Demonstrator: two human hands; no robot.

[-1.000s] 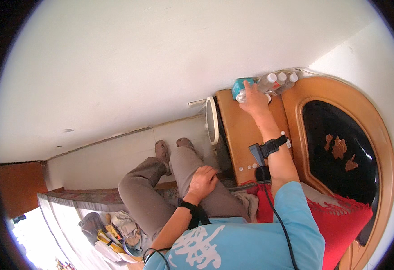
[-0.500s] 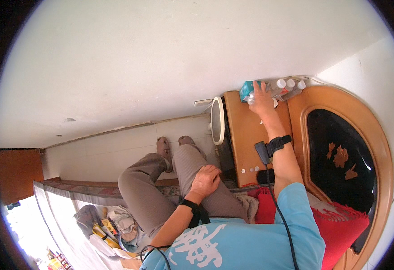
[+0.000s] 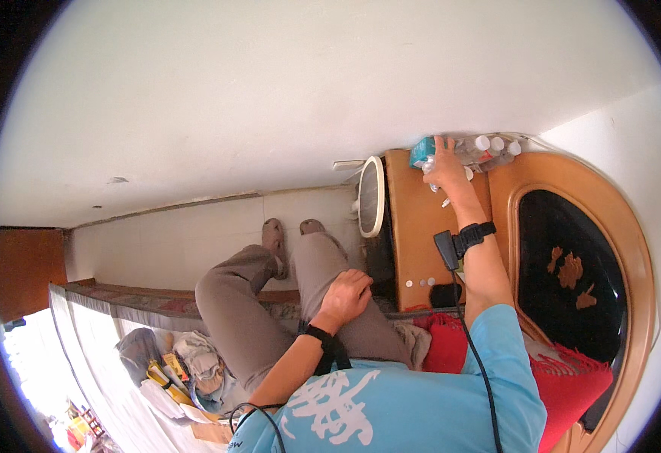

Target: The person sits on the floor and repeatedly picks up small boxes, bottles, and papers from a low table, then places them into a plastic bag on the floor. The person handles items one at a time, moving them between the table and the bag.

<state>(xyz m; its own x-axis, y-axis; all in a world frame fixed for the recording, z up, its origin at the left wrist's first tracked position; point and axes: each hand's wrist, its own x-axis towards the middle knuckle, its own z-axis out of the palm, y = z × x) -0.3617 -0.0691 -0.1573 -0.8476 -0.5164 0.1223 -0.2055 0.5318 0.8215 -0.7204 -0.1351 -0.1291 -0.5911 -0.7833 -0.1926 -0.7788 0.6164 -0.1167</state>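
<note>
My right hand (image 3: 445,167) reaches to the far end of the wooden cabinet top (image 3: 420,226), against the wall. Its fingers are bent round a shiny clear thing, mostly hidden, beside a teal box (image 3: 422,151). Just to the right of that hand stand clear plastic bottles (image 3: 483,145) with white caps. A small white round thing (image 3: 468,174) lies by the wrist. My left hand (image 3: 345,296) rests on my right thigh, fingers laid loosely over the trouser leg, holding nothing.
A white-rimmed oval mirror (image 3: 371,196) stands at the cabinet's left edge. Small round discs (image 3: 421,283) lie near its front. To the right is a curved wooden headboard (image 3: 636,226) with a black panel. A red fringed cloth (image 3: 572,381) is beside me; clothes (image 3: 198,359) are piled left.
The view has shifted slightly, so the cabinet and bottles appear a little further right. My right hand stays by the teal box, and my left hand still rests on my thigh.
</note>
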